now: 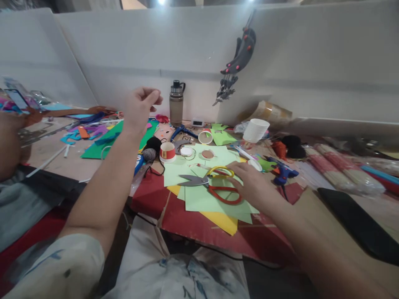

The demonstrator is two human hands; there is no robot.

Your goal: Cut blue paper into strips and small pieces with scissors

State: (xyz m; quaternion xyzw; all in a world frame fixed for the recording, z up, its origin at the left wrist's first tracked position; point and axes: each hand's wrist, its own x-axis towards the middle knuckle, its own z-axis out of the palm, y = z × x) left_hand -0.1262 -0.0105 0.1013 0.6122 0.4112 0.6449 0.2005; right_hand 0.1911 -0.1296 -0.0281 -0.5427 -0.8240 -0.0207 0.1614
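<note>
Open scissors (204, 181) could drag loose sheets (199, 201)

The scissors lie parted on the light green sheets, blades pointing left. The right hand (247, 180), fingers bent, is at the yellow handle — I cannot tell whether it grips. The left hand (142, 101) hangs well above the surface (148, 199), thumb and fingers pressed together; whether they pinch anything is unclear. A sideways pull could shift the overlapping sheets — nothing visible pins them — and jostle the red-and-white paper cup (167, 153). The black yarn (153, 144) nearby might snag on a swung blade.

Scissors (204, 181): on my feed, one handle yellow, one red; blades grey. Paper sheets (198, 202): pale green. Cup (168, 154): red and white. Glue gun (282, 172): blue. Curved ornament (247, 49): dark grey, I note red and pink dots.
</note>
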